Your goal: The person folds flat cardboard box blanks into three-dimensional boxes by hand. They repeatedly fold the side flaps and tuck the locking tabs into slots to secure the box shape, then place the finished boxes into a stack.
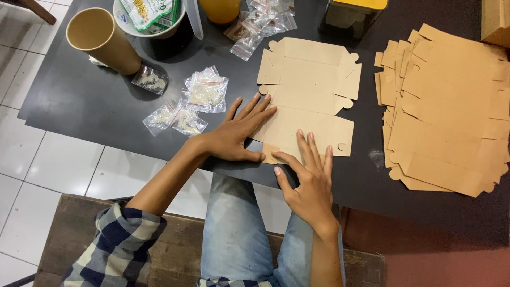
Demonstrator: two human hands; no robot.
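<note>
A flat brown cardboard box blank (311, 90) lies unfolded on the dark table (79, 95), near its front edge. My left hand (236, 133) lies flat with spread fingers on the blank's lower left part. My right hand (308, 178) presses its fingertips on the blank's bottom flap at the table edge, thumb out to the left. Neither hand grips anything.
A stack of more brown box blanks (446, 111) lies to the right. Small clear bags of white grains (204, 91) sit left of the hands. A brown paper cup (103, 40), a white bowl with packets (151, 18) and more small bags (263, 24) stand further back.
</note>
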